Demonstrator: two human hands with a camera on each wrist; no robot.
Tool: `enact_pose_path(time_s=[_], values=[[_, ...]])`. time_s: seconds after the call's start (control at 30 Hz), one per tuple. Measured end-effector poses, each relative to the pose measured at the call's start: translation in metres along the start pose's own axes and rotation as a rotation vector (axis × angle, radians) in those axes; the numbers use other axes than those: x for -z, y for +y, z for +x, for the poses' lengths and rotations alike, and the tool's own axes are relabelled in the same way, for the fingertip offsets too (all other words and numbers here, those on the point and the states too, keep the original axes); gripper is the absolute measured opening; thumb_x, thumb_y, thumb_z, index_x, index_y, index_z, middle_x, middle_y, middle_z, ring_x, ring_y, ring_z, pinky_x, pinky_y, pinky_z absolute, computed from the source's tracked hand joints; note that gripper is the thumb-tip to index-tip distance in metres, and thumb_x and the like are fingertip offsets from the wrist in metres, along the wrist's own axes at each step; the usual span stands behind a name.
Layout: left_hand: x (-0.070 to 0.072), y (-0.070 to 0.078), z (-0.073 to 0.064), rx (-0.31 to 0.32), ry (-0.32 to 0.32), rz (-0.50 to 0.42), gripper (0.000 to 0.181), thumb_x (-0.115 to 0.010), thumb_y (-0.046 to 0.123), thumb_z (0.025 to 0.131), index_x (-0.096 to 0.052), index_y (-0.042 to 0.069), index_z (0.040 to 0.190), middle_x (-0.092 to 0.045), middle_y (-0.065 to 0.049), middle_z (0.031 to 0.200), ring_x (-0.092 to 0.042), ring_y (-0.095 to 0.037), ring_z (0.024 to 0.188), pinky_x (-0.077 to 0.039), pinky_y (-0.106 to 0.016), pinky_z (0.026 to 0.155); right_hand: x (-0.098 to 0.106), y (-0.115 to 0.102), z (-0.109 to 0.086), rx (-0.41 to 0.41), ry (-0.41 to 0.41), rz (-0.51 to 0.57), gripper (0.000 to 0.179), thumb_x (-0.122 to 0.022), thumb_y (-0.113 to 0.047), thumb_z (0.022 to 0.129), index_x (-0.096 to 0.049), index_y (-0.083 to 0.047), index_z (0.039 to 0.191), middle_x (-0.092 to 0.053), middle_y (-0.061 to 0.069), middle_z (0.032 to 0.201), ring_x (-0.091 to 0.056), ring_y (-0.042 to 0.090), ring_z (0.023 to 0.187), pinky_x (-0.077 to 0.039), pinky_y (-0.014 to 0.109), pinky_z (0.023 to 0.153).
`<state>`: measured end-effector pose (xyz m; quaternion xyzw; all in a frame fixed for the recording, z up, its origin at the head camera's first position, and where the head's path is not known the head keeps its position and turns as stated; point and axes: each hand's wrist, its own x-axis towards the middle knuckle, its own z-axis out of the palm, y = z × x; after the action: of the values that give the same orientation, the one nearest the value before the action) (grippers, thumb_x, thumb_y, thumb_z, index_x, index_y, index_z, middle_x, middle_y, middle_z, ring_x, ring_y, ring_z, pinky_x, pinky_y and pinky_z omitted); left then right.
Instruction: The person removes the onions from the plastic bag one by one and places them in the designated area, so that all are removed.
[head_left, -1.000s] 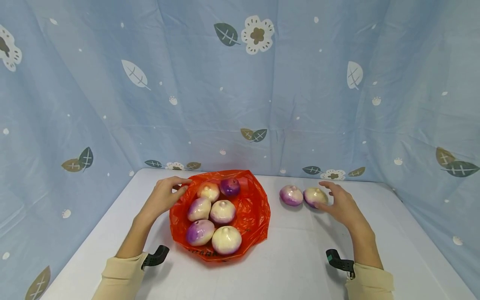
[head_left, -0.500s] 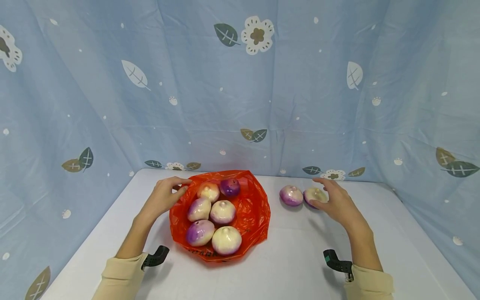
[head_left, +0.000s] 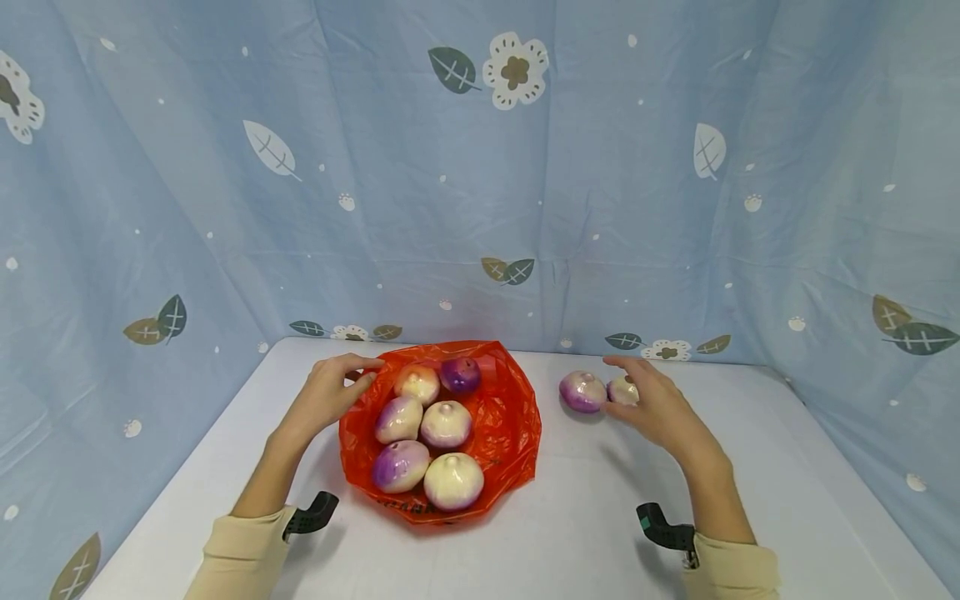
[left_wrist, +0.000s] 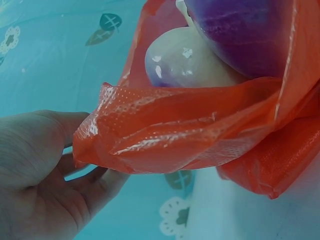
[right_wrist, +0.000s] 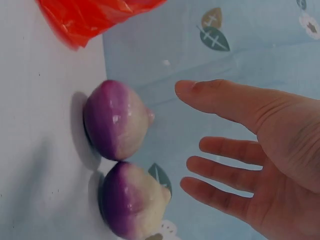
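Observation:
An orange-red plastic bag (head_left: 513,421) lies open on the table, holding several glossy purple-and-white onions (head_left: 446,425) and a dark purple round one (head_left: 460,375). My left hand (head_left: 324,397) holds the bag's left rim between thumb and fingers; the left wrist view shows the rim (left_wrist: 150,135) partly covering the fingertips. To the bag's right, two more purple-and-white onions sit side by side, a left onion (head_left: 581,392) and a right onion (right_wrist: 134,200). Above them my right hand (head_left: 660,408) hovers with fingers spread and nothing in its grasp, partly hiding the right onion.
The white table (head_left: 570,525) ends at a blue curtain (head_left: 420,208) printed with leaves and flowers, hanging behind and along both sides. Black wrist camera mounts (head_left: 311,512) stick out from both sleeves.
My right hand has moved left over the right onion, with its fingertips now near the left onion. The left hand, bag and onions have stayed in place.

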<state>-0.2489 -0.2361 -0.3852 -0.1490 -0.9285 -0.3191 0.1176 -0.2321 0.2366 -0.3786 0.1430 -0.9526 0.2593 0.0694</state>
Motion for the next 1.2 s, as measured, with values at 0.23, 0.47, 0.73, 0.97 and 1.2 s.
enact_pose_path(time_s=[0.23,0.47,0.73,0.97,1.2], values=[[0.0,-0.001,0.0,0.002,-0.002,-0.006,0.025,-0.064,0.008,0.093,-0.072,0.007,0.117,-0.072,-0.015,0.111,-0.065,-0.03,0.095,-0.061,-0.04,0.074,-0.007,-0.013,0.001,0.038,-0.011,-0.023,0.066,-0.077,-0.026,0.084,-0.047,-0.016,0.142,-0.053,0.019,0.141,-0.052,0.046,0.126,-0.046,0.067,0.096],[0.0,0.0,0.001,-0.017,0.007,0.003,0.025,-0.062,0.008,0.093,-0.072,0.006,0.116,-0.072,-0.015,0.112,-0.066,-0.031,0.095,-0.06,-0.044,0.078,-0.013,-0.028,0.001,0.092,-0.021,0.004,0.067,-0.081,-0.025,0.081,-0.05,-0.019,0.14,-0.057,0.017,0.136,-0.059,0.039,0.118,-0.054,0.058,0.09],[0.001,0.002,0.001,-0.018,0.003,0.003,0.025,-0.062,0.007,0.093,-0.072,0.005,0.116,-0.072,-0.016,0.111,-0.066,-0.031,0.094,-0.06,-0.043,0.077,-0.019,-0.04,0.002,0.111,-0.071,0.069,0.067,-0.081,-0.029,0.08,-0.05,-0.023,0.14,-0.058,0.013,0.135,-0.061,0.034,0.117,-0.059,0.048,0.085],[0.001,0.002,0.001,-0.005,-0.004,0.002,0.025,-0.063,0.008,0.093,-0.072,0.006,0.117,-0.072,-0.015,0.112,-0.066,-0.031,0.095,-0.06,-0.043,0.078,-0.022,-0.051,0.002,0.15,-0.108,0.109,0.067,-0.081,-0.029,0.08,-0.051,-0.024,0.139,-0.058,0.005,0.138,-0.057,0.03,0.125,-0.055,0.05,0.094],[0.001,0.002,0.0,-0.003,-0.008,0.0,0.025,-0.063,0.008,0.093,-0.072,0.006,0.117,-0.072,-0.016,0.111,-0.066,-0.032,0.095,-0.06,-0.043,0.078,-0.026,-0.065,-0.001,0.174,-0.132,0.1,0.065,-0.082,-0.029,0.079,-0.053,-0.024,0.137,-0.06,0.0,0.134,-0.058,0.023,0.12,-0.055,0.043,0.096]])
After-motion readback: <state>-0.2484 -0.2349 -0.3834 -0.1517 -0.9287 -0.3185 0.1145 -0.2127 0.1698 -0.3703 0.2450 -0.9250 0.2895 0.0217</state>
